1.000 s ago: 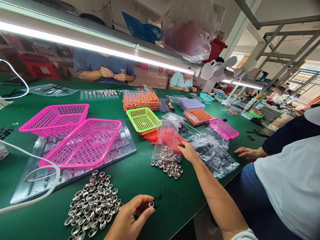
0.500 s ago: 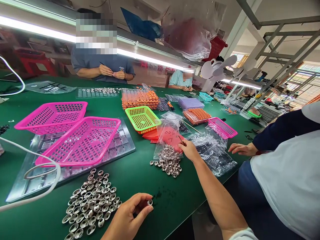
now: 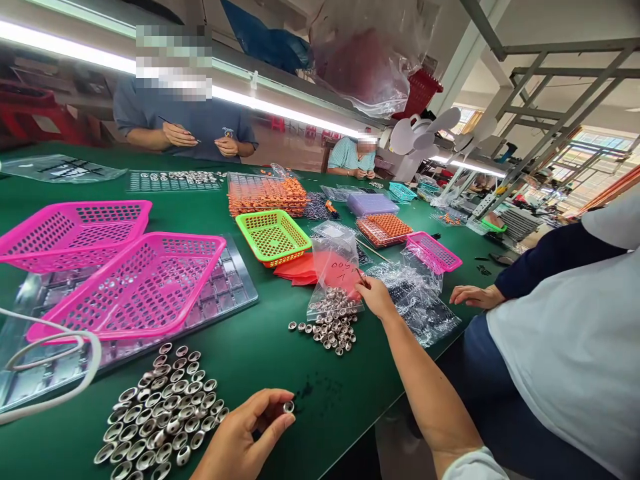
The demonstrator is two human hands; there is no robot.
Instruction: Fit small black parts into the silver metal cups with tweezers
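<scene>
A small silver metal cup (image 3: 289,407) is over the green table (image 3: 260,353), pinched between the thumb and index finger of the curled left hand (image 3: 250,427), near a heap of similar cups (image 3: 165,413). The right hand (image 3: 376,297), fingers closed around 1 thin tool (image 3: 363,279), is beside a clear plastic bag (image 3: 327,250) with more cups; 2 pink baskets (image 3: 133,287) sit beyond the heap.

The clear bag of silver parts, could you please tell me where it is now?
In the head view, the clear bag lies just right of centre, by the right hand and nearer the camera than the lime-green basket.
</scene>
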